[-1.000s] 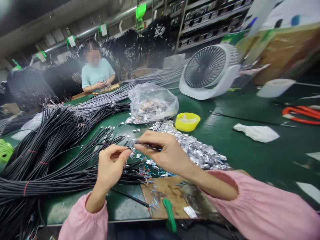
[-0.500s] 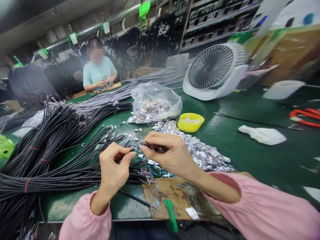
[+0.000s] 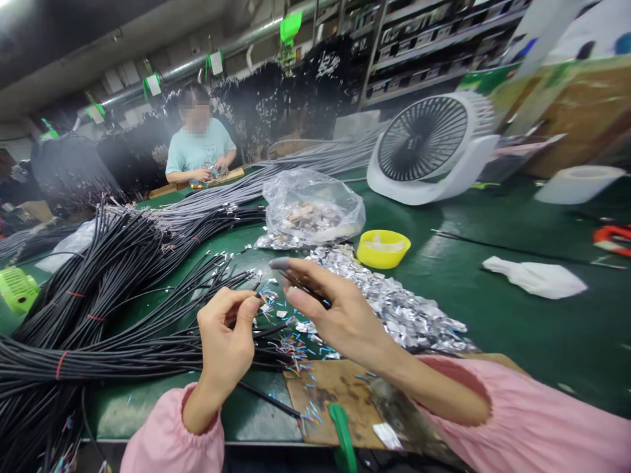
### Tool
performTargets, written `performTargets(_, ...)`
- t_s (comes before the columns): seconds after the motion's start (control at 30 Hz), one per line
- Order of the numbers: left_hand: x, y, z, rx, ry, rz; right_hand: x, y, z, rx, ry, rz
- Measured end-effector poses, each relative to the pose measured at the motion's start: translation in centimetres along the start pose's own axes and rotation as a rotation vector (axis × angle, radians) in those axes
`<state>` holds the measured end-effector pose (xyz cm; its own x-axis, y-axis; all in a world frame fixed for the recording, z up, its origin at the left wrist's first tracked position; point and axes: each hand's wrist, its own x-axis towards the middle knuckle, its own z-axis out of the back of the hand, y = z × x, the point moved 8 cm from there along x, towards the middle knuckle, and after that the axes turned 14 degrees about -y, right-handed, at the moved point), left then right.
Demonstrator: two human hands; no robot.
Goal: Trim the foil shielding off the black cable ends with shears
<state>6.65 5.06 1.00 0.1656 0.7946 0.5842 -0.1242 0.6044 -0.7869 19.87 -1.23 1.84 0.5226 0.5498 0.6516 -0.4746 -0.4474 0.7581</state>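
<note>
My left hand (image 3: pixel 225 338) pinches the end of a black cable (image 3: pixel 258 295) between thumb and forefinger; fine wires poke out at its tip. To the right, my right hand (image 3: pixel 342 309) holds a slim dark tool (image 3: pixel 306 288) along its fingers, its exact kind partly hidden. A grey cover sits on one fingertip, and thumb and forefinger are apart, clear of the cable. Below both hands lie short coloured wire bits (image 3: pixel 296 348). Bundled black cables (image 3: pixel 162 355) stretch left, tied with red bands. Silver foil scraps (image 3: pixel 394 305) are heaped beyond my right hand.
A clear plastic bag (image 3: pixel 315 203) of scraps, a yellow dish (image 3: pixel 383 249) and a white fan (image 3: pixel 428 148) stand farther back. A worn board (image 3: pixel 325 387) with a green clip (image 3: pixel 342 433) lies at the near edge. Across the table a person (image 3: pixel 200 151) works.
My right hand has drawn away from the cable end, and its thumb and forefinger have parted. My left hand keeps its pinch. The view has shifted slightly.
</note>
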Motion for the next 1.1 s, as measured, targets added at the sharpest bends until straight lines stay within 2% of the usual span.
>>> performTargets(0.23,0.0,-0.8,1.0,-0.06,-0.047,-0.104,-0.1,0.9,-0.7,-0.003,0.111,0.112)
performTargets(0.43,-0.1,-1.2,1.0,-0.048,-0.039,-0.135,-0.3,1.0,-0.9,0.038,0.162,0.115)
performTargets(0.67,-0.2,-1.4,1.1,0.018,-0.056,-0.191,-0.3,0.8,-1.1,0.053,0.16,0.078)
performTargets(0.83,-0.7,-2.3,1.0,0.176,-0.088,-0.364,-0.2,0.8,-0.7,0.019,0.105,0.087)
performTargets(1.0,-1.6,-3.7,1.5,0.415,-0.225,-0.618,-0.4,1.4,-0.1,-0.04,0.024,0.172)
performTargets(1.1,-2.0,-4.0,1.3,0.491,-0.206,-0.702,-0.4,1.8,0.2,-0.057,-0.008,0.224)
